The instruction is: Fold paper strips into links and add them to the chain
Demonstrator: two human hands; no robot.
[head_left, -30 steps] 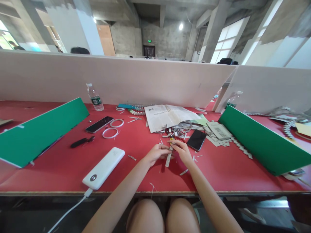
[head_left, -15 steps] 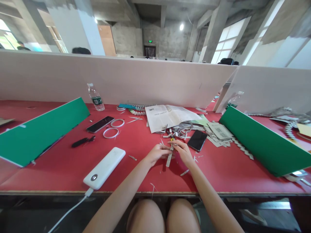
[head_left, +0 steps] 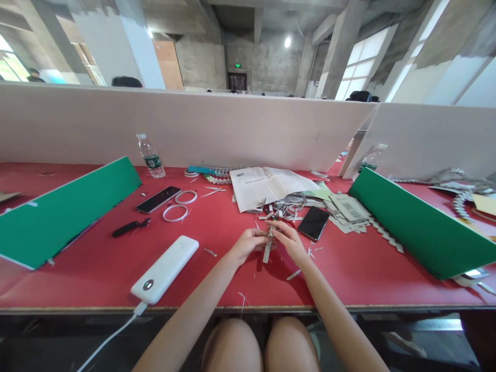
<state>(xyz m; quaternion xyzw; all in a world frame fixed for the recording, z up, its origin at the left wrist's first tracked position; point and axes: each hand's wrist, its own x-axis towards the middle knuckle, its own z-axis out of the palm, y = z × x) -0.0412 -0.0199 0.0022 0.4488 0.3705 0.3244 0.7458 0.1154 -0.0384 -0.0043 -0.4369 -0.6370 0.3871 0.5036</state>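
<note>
Both my hands meet over the red table, fingers closed on a narrow strip of printed paper (head_left: 267, 251). My left hand (head_left: 248, 245) pinches the strip from the left side. From the right, my right hand (head_left: 289, 240) grips its upper part, fingers bent over the top. The strip's lower end hangs free toward me. Just beyond my fingertips lies a heap of folded paper pieces (head_left: 287, 207), partly under an open newspaper sheet (head_left: 271, 185). A small yellow bit near my right fingers is mostly hidden.
A black phone (head_left: 313, 223) and stacked paper squares (head_left: 351, 208) lie at right. A white power bank (head_left: 166, 269), tape rolls (head_left: 175, 213), another phone (head_left: 158, 199) and a black-handled tool (head_left: 130, 228) lie left. Green boards (head_left: 418, 227) flank both sides; a bottle (head_left: 151, 157) stands behind.
The whole view has shifted slightly. My right fingers now reach further over the top of the strip, covering more of the yellow bit. Both hands still hold the strip.
</note>
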